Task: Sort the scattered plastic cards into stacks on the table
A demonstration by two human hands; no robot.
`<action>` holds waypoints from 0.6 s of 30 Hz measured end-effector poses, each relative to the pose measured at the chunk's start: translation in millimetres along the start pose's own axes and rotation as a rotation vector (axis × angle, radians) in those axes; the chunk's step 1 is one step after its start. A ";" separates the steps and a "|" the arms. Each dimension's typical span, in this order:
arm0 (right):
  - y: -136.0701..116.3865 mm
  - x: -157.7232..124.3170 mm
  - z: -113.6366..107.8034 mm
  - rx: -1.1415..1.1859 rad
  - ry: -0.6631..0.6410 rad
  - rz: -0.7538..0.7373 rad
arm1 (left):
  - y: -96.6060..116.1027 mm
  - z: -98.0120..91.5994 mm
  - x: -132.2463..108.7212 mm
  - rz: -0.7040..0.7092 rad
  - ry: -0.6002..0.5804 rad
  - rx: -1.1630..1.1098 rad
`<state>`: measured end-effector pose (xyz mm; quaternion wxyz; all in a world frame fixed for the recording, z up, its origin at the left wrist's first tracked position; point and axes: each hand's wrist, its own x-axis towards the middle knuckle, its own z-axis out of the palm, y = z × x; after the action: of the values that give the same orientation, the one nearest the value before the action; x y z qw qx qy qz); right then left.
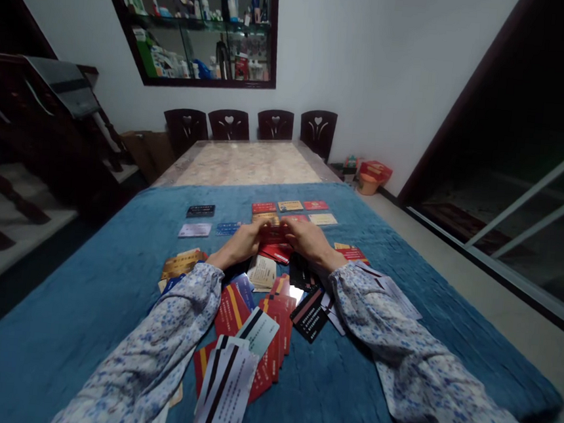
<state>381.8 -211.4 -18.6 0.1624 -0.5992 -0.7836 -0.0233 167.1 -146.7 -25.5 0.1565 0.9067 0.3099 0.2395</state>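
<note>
Between the fingertips of my left hand (246,240) and my right hand (308,240) is a small stack of red cards (273,234), gripped from both sides. More red cards (276,253) lie just below them on the cloth. Beyond my hands are laid-out cards: a red card (316,205), a yellow card (290,206) and a cream card (323,219). To the left lie a black card (200,211), a lilac card (195,230) and a blue card (228,228). Nearer me, striped white cards (227,391), red ones and a black striped card (310,313) overlap in a loose heap.
A blue cloth (84,273) covers the near part of the table, with the bare marble-look tabletop (256,163) beyond. Several dark chairs (229,124) stand at the far end. Gold cards (181,264) lie beside my left forearm, white cards (393,290) beside my right.
</note>
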 end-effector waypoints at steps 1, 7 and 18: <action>0.3 -0.1 -0.1 0.002 0.002 0.003 | 0.4 0.4 -0.2 -0.003 0.007 0.001; -0.4 -0.1 0.9 -0.004 0.007 -0.001 | 1.6 1.6 -1.0 -0.001 0.011 0.012; 1.7 2.7 11.4 -0.018 0.036 -0.040 | -2.4 8.5 -1.0 0.034 -0.019 0.077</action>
<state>380.1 -205.8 -28.9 0.1703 -0.5843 -0.7922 -0.0444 169.8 -146.6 -34.0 0.1202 0.9195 0.3019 0.2213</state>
